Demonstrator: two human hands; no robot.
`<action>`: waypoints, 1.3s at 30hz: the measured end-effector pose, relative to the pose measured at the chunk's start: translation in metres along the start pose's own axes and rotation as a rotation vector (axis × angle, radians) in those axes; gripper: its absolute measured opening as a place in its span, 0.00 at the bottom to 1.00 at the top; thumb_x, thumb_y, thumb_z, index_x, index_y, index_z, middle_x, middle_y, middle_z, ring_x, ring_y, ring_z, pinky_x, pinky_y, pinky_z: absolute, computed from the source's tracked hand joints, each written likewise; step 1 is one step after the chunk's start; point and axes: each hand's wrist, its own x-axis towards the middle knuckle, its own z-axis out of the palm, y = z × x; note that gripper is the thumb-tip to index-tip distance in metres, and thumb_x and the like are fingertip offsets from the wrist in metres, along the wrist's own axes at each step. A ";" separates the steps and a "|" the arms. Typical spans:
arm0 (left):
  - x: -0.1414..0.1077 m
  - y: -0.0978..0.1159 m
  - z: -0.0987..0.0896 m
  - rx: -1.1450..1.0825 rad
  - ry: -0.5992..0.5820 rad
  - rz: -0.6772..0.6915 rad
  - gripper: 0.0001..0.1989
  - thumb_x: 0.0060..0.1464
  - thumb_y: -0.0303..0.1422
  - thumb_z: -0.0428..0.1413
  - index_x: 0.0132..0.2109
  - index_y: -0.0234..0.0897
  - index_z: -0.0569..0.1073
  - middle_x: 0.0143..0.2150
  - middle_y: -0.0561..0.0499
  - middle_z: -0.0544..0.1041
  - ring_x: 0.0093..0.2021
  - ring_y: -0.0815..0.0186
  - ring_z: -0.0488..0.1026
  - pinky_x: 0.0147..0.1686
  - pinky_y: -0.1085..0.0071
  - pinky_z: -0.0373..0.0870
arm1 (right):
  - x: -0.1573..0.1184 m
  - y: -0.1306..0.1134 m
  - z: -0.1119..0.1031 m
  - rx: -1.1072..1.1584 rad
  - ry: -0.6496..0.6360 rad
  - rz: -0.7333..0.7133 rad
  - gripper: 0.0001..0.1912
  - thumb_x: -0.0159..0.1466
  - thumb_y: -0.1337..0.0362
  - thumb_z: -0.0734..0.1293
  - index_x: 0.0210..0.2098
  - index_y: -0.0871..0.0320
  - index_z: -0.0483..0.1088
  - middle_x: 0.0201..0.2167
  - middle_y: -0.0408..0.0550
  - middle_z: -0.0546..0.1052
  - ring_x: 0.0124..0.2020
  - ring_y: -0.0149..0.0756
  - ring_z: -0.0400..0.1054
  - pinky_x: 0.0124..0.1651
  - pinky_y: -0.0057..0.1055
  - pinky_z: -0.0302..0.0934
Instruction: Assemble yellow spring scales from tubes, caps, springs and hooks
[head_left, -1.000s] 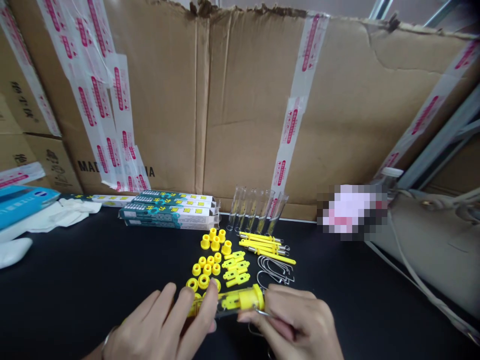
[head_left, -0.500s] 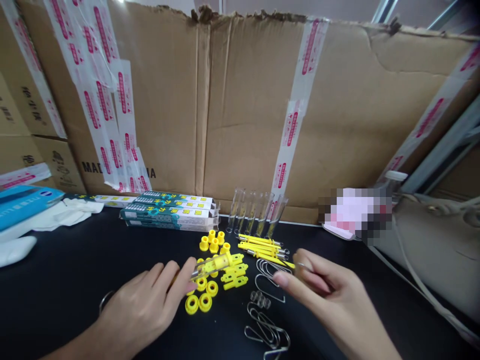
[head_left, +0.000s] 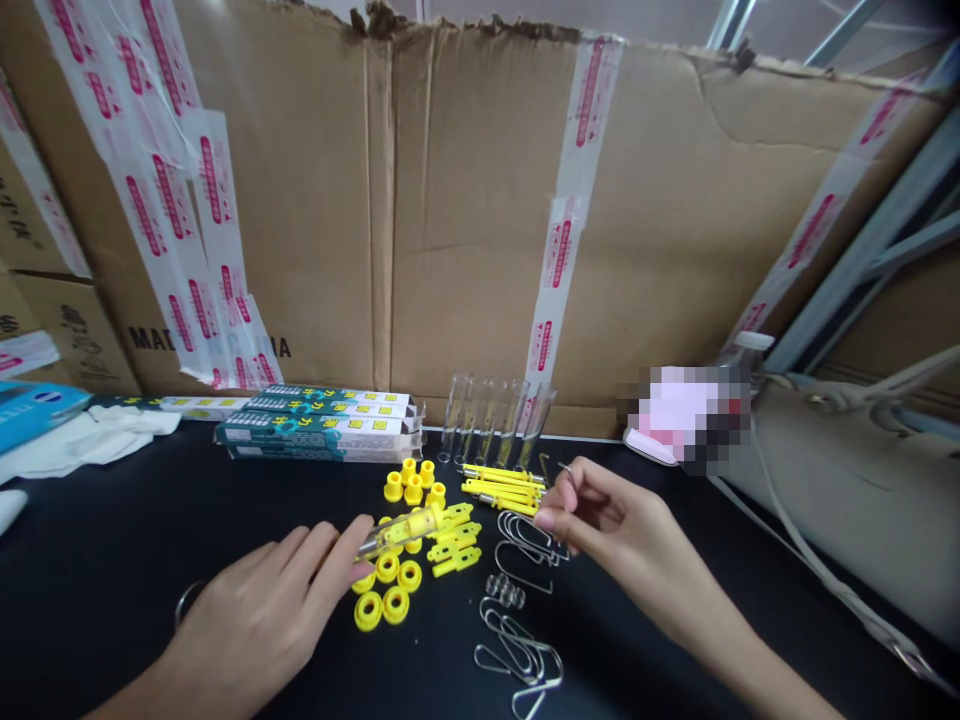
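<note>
My left hand (head_left: pixel 259 600) is closed around a clear plastic tube (head_left: pixel 375 538) that has a yellow cap (head_left: pixel 427 520) on its far end and a yellow piece inside. My right hand (head_left: pixel 600 510) pinches thumb and fingers together at the right end of a stack of yellow rods (head_left: pixel 502 488) with metal ends. A thin bent wire (head_left: pixel 544 465) shows just above its fingertips; what the pinch holds is hard to make out. Loose yellow caps (head_left: pixel 395 603) and flat yellow slotted pieces (head_left: pixel 457 548) lie beside the tube. Bent metal wire hooks (head_left: pixel 521 650) lie below my right hand.
Several clear tubes (head_left: pixel 486 425) stand upright against the cardboard wall (head_left: pixel 472 200). Printed narrow boxes (head_left: pixel 315 440) are stacked to their left. Small springs (head_left: pixel 505 591) lie between the two wire bundles. White tissue (head_left: pixel 105 435) is at left; a pale bag (head_left: pixel 862 500) at right.
My right hand has moved left and slightly up to the ends of the yellow rods. The left hand still holds the tube. The whole view has shifted a little to the right.
</note>
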 end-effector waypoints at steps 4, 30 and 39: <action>0.001 0.000 0.000 -0.019 -0.030 -0.006 0.26 0.75 0.25 0.34 0.46 0.31 0.78 0.27 0.51 0.81 0.25 0.66 0.79 0.21 0.68 0.65 | 0.002 -0.005 -0.001 0.246 -0.101 0.123 0.17 0.51 0.61 0.81 0.27 0.56 0.68 0.24 0.36 0.68 0.27 0.28 0.62 0.31 0.23 0.60; -0.002 0.003 0.002 -0.112 -0.087 0.020 0.26 0.74 0.24 0.35 0.49 0.30 0.79 0.33 0.49 0.84 0.28 0.62 0.82 0.22 0.66 0.69 | 0.009 0.013 -0.020 -0.589 -0.108 -0.384 0.15 0.66 0.73 0.61 0.39 0.56 0.79 0.38 0.50 0.83 0.37 0.38 0.79 0.40 0.32 0.74; -0.001 0.003 -0.001 -0.146 -0.063 -0.004 0.27 0.74 0.24 0.34 0.47 0.30 0.79 0.33 0.49 0.85 0.29 0.61 0.83 0.21 0.65 0.69 | 0.011 0.022 -0.023 -0.618 -0.372 -0.505 0.30 0.54 0.85 0.55 0.40 0.53 0.79 0.33 0.46 0.81 0.37 0.38 0.73 0.37 0.33 0.71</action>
